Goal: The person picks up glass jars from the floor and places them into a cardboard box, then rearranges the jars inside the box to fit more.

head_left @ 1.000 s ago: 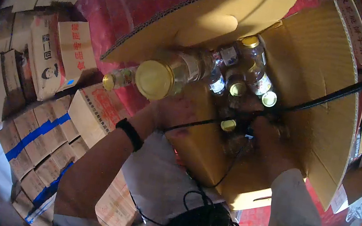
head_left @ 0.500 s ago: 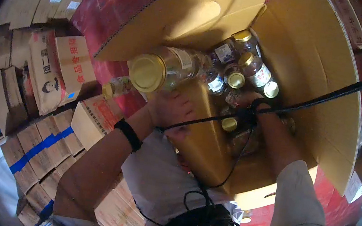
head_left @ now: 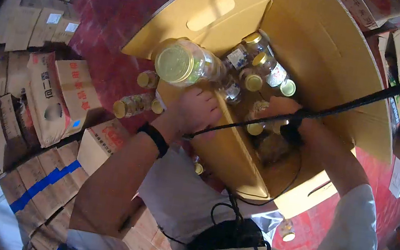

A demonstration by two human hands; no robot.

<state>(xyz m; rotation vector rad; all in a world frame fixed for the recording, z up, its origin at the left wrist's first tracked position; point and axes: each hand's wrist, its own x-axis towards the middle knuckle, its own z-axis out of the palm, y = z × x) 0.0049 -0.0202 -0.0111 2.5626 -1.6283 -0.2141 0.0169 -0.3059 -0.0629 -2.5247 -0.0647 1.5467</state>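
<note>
A big cardboard box stands open in front of me, with several glass jars with gold lids inside. My left hand has its fingers curled over the box's near left wall. Just above it, a large jar with a wide gold lid lies tilted across that wall. Inside the box, my right hand is closed around the upper part of a smaller glass jar, its gold lid facing me. Beyond that hand, a jar with a white label leans among the others.
Outside the box on the left, a few jars lie on the red floor. Printed cartons and flattened cardboard are stacked farther left. A black cord crosses my view. One jar is on the floor near my body.
My view has shifted, showing more jars on the floor to the left. My right hand has come up slightly and shows more clearly at a jar. My left hand stays at the wall.
</note>
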